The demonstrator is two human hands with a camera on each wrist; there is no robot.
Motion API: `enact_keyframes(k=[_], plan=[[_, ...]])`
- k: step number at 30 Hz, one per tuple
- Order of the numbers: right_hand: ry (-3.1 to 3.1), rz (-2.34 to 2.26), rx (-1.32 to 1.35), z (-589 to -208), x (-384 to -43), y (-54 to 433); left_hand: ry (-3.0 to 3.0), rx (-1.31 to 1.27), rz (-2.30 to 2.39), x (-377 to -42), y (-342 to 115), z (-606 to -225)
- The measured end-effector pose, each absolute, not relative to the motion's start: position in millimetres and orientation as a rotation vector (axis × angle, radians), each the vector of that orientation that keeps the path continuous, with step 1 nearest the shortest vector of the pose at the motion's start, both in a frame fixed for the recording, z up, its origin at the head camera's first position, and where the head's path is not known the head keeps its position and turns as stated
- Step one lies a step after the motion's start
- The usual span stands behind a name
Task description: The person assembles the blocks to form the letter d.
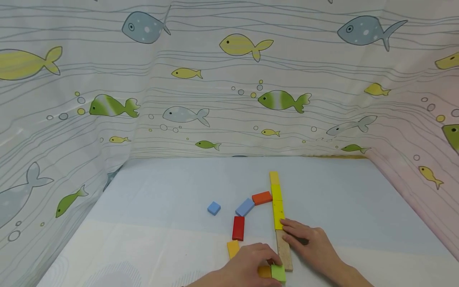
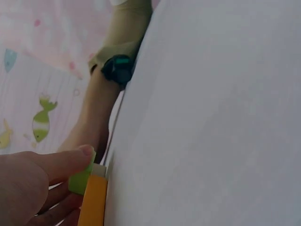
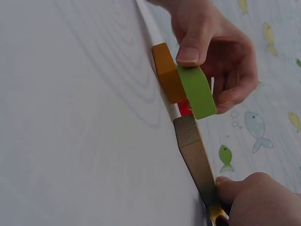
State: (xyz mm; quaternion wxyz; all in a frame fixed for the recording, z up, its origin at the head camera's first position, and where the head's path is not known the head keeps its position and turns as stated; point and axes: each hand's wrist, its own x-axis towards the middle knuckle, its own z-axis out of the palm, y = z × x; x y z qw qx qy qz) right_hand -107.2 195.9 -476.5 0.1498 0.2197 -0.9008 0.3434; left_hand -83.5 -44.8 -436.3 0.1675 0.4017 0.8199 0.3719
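Note:
My left hand pinches a light green block between thumb and fingers near the front of the table. In the right wrist view the green block is beside an orange block; whether they touch, I cannot tell. My right hand lies along the right side of a straight row, its fingertips touching a natural wood block and the yellow block beyond it. Left of that row, a curve holds a red block, a blue block and an orange-red block.
A small blue cube stands apart at the left. One yellow-orange block is partly behind my left hand. The row's far end is a pale yellow block. Fish-printed curtains enclose the white table.

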Motion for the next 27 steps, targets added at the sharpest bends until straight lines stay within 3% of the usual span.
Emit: enact_keyframes(k=[9, 19, 27], plan=[[-2.543, 1.013, 0.662, -476.7, -107.0, 196.8, 2.325, 1.052, 1.03, -80.7, -41.4, -440.0], [-2.554, 1.023, 0.651, -477.8, -107.5, 196.2, 2.345, 1.142, 0.922, -85.1, -46.2, -441.3], [-2.58, 1.015, 0.642, -475.8, -107.1, 195.1, 2.303, 1.029, 0.916, -84.2, -48.7, -437.9]])
